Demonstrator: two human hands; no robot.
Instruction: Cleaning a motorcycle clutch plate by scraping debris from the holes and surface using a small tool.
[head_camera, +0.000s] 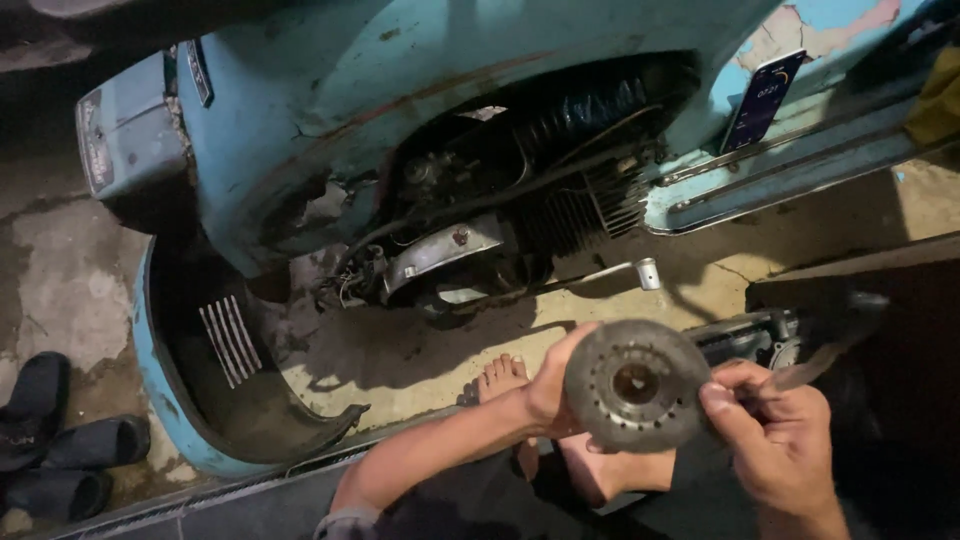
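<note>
Metal disc hides left hand fingers.

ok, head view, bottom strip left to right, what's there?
Dark sandals → detached blue side panel → bare foot → left hand → round metal disc → right hand, holding a thin metal tool.

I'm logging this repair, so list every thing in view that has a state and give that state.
Metal disc: off the scooter, held up between both hands.
Left hand: gripping the disc's left edge.
Right hand: thumb on the disc's right edge, holding a thin tool.
Scooter: lying on its side, engine uncovered.
Side cover: removed, on the floor.
Phone: screen lit, leaning against the wall.
</note>
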